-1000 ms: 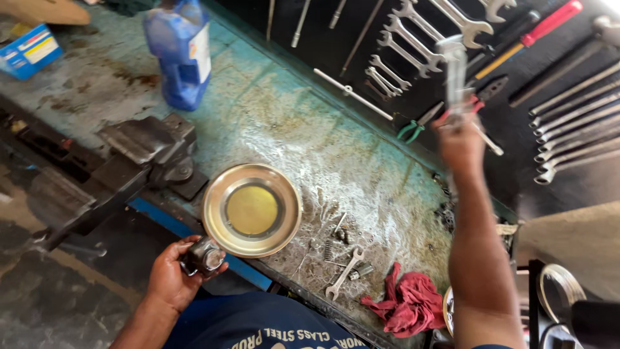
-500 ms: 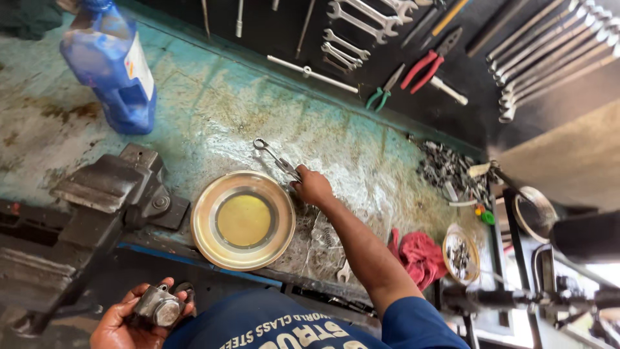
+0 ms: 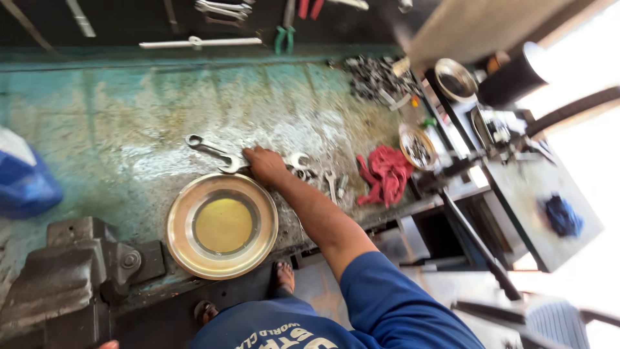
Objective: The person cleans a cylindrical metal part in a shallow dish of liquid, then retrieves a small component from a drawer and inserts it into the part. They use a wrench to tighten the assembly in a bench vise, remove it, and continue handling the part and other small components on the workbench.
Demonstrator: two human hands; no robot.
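I see the worn, teal-painted metal workbench (image 3: 129, 110) filling most of the view. At its lower left corner stands a heavy dark iron bench vise (image 3: 64, 271). A blue plastic container (image 3: 22, 184) sits at the left edge, partly cut off. Just right of the vise lies a round shallow steel dish with yellowish liquid in it (image 3: 223, 225).

My right arm, in a blue sleeve, reaches across the bench. The right hand (image 3: 265, 165) rests knuckles-up just above the dish rim, its fingers curled down onto the bench beside the end of a silver double-ended spanner (image 3: 213, 150), which lies flat, angled up and to the left. Whether the fingers actually pinch the spanner I cannot tell; they are hidden under the hand.

Right of the hand: a few small loose wrenches (image 3: 326, 181), then a crumpled red rag (image 3: 387, 173) and a small round tray of bits (image 3: 416, 147).

Left hand: only a fingertip shows at the bottom edge; state unreadable.
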